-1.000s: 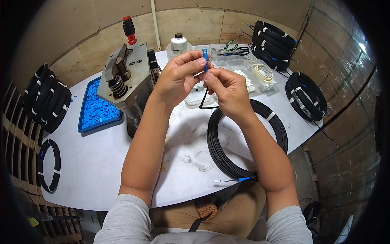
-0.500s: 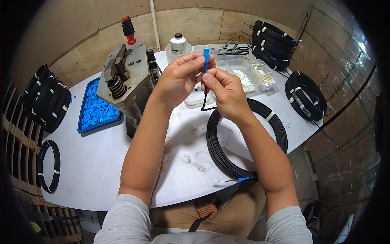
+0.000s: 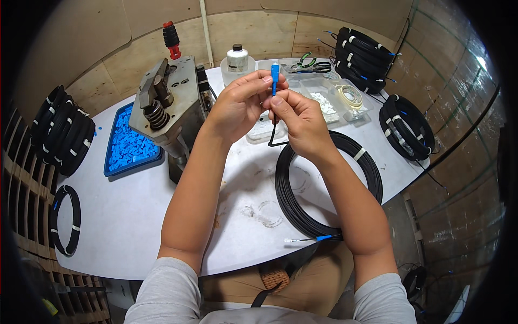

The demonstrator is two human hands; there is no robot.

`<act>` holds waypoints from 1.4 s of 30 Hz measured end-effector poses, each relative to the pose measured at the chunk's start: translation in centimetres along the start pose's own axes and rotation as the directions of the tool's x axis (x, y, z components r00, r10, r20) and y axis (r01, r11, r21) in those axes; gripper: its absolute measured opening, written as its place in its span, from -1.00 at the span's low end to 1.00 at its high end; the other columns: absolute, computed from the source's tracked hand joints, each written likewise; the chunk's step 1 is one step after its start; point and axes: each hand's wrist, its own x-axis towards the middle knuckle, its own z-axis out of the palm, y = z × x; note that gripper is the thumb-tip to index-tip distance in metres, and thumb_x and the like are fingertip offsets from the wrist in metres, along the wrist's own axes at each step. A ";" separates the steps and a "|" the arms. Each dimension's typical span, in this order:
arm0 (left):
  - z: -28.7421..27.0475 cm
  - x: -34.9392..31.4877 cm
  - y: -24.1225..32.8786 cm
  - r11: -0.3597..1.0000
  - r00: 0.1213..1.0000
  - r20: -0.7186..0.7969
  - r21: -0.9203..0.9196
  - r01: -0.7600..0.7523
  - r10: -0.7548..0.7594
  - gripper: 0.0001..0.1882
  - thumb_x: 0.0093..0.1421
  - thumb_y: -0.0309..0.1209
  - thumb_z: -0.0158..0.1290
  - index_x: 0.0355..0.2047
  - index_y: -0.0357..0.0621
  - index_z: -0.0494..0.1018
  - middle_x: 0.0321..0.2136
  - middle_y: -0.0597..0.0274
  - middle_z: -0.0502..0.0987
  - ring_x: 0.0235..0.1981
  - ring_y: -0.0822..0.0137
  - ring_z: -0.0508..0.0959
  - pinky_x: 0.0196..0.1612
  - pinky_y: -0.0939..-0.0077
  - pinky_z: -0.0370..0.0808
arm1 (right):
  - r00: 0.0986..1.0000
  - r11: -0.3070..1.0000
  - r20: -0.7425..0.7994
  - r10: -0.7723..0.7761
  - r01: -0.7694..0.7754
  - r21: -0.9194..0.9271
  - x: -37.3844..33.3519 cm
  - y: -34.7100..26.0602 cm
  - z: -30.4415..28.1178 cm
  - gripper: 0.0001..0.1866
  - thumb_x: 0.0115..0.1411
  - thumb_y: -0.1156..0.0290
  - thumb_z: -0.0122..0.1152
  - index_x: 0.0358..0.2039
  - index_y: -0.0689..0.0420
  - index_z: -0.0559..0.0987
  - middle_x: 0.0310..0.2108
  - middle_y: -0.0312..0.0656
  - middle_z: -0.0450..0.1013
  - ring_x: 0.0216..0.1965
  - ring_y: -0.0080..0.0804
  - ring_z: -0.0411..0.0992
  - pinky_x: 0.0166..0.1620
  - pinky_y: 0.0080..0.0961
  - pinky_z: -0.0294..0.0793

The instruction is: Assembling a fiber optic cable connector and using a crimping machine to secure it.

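Over the middle of the table, my left hand (image 3: 244, 101) pinches a blue fiber-optic connector (image 3: 275, 72) between thumb and fingers. The connector stands upright, and a pale tip shows at its top. Just below, my right hand (image 3: 300, 120) is closed on the connector's lower end and the black cable (image 3: 273, 131) leaving it. That cable bends sharply beside my right hand. Under my right forearm lies a large black cable coil (image 3: 287, 201) with white ties. Another cable end with a blue sleeve (image 3: 324, 237) and a pale tip sticks out at the coil's near side.
On the left, a metal press (image 3: 175, 97) stands beside a blue tray (image 3: 109, 171) of small blue parts. Clear boxes (image 3: 337, 116), a tape roll (image 3: 350, 97), a white bottle (image 3: 237, 58) and scissors (image 3: 319, 67) sit behind my hands. Black cable coils (image 3: 362, 59) are stacked far right.
A pale tip now shows at the top of the blue connector, where only blue was visible before. Both hands keep nearly the same place and grip.
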 end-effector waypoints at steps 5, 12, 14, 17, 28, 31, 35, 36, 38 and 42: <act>0.2 0.0 0.0 1.000 1.000 0.002 0.016 -0.003 0.003 -0.74 0.37 -0.35 -0.07 -0.08 -0.31 0.43 -0.15 0.10 0.52 -0.20 0.37 0.52 -0.23 0.48 0.51 | 1.000 1.000 0.001 -0.026 0.026 0.004 0.0 0.1 0.1 -0.73 0.41 0.31 0.07 -0.33 0.22 0.60 -0.48 -0.40 0.44 -0.41 -0.70 0.31 -0.30 -0.66 0.34; -0.4 0.0 0.1 1.000 0.999 0.036 0.013 0.000 -0.001 -0.72 0.36 -0.37 -0.07 -0.04 -0.31 0.40 -0.11 0.06 0.50 -0.10 0.30 0.51 -0.07 0.40 0.49 | 1.000 1.000 -0.002 -0.011 0.011 0.026 0.0 -0.1 0.3 -0.73 0.41 0.32 0.06 -0.34 0.23 0.59 -0.48 -0.40 0.43 -0.41 -0.69 0.30 -0.29 -0.66 0.34; -0.2 -0.1 0.1 1.000 0.999 0.037 0.015 0.001 -0.001 -0.72 0.35 -0.37 -0.07 -0.04 -0.32 0.40 -0.10 0.05 0.50 -0.09 0.29 0.51 -0.02 0.38 0.48 | 1.000 1.000 0.003 -0.018 0.018 0.017 0.0 0.0 0.3 -0.73 0.41 0.32 0.06 -0.34 0.23 0.59 -0.48 -0.40 0.43 -0.41 -0.68 0.30 -0.29 -0.66 0.34; 0.5 -0.1 0.1 0.999 1.000 -0.024 -0.049 -0.017 0.016 -0.75 0.34 -0.42 -0.06 -0.06 -0.31 0.46 -0.14 0.10 0.55 -0.13 0.39 0.51 -0.13 0.56 0.42 | 1.000 1.000 0.007 -0.029 0.029 0.000 0.0 0.0 0.1 -0.72 0.40 0.32 0.07 -0.35 0.23 0.59 -0.49 -0.40 0.42 -0.41 -0.67 0.30 -0.29 -0.65 0.34; 0.0 -0.2 0.3 0.999 1.000 0.020 -0.033 0.002 -0.001 -0.74 0.33 -0.41 -0.06 -0.05 -0.31 0.45 -0.15 0.09 0.56 -0.14 0.38 0.51 -0.08 0.53 0.43 | 0.999 1.000 0.031 -0.011 0.011 0.010 0.0 -0.2 -0.1 -0.75 0.41 0.32 0.09 -0.27 0.25 0.60 -0.44 -0.34 0.46 -0.36 -0.63 0.35 -0.19 -0.64 0.36; 0.2 -0.3 0.3 1.000 1.000 0.014 -0.001 -0.017 0.017 -0.70 0.36 -0.35 -0.09 -0.06 -0.33 0.43 -0.12 0.07 0.51 -0.11 0.31 0.52 -0.09 0.42 0.50 | 1.000 1.000 0.014 -0.004 0.004 -0.014 0.0 0.1 0.0 -0.77 0.38 0.34 0.15 -0.29 0.25 0.61 -0.44 -0.32 0.49 -0.36 -0.64 0.36 -0.21 -0.63 0.37; 0.8 -0.2 0.3 0.998 0.998 -0.039 0.024 -0.051 0.052 -0.70 0.37 -0.32 -0.07 -0.06 -0.31 0.45 -0.13 0.08 0.52 -0.09 0.32 0.52 -0.04 0.43 0.48 | 0.995 1.000 -0.091 -0.027 0.028 0.013 0.1 0.4 0.1 -0.82 0.27 0.38 0.29 -0.39 0.23 0.63 -0.51 -0.42 0.47 -0.48 -0.73 0.29 -0.40 -0.67 0.30; 0.8 -0.2 0.4 0.995 0.998 -0.038 0.079 -0.054 0.057 -0.70 0.36 -0.32 -0.04 -0.06 -0.30 0.46 -0.14 0.10 0.53 -0.08 0.33 0.52 -0.02 0.43 0.46 | 0.993 0.999 -0.118 -0.029 0.031 0.017 0.1 0.4 0.1 -0.84 0.26 0.40 0.31 -0.39 0.23 0.64 -0.51 -0.42 0.48 -0.48 -0.73 0.30 -0.40 -0.67 0.30; 0.9 -0.2 0.4 0.989 0.997 -0.036 0.134 -0.057 0.062 -0.71 0.36 -0.31 -0.01 -0.06 -0.29 0.47 -0.15 0.11 0.54 -0.08 0.33 0.52 0.01 0.44 0.45 | 0.994 1.000 -0.111 -0.018 0.019 0.014 0.0 0.4 0.0 -0.84 0.26 0.40 0.31 -0.39 0.23 0.64 -0.51 -0.41 0.48 -0.47 -0.73 0.31 -0.39 -0.68 0.31; 1.1 -0.2 0.5 0.990 0.995 -0.060 0.127 -0.067 0.075 -0.75 0.32 -0.33 0.11 -0.12 -0.26 0.52 -0.21 0.21 0.55 -0.14 0.41 0.51 -0.05 0.49 0.45 | 0.993 1.000 -0.119 -0.012 0.014 0.017 0.0 -0.1 0.2 -0.85 0.25 0.42 0.32 -0.40 0.23 0.64 -0.51 -0.41 0.49 -0.47 -0.74 0.31 -0.39 -0.69 0.32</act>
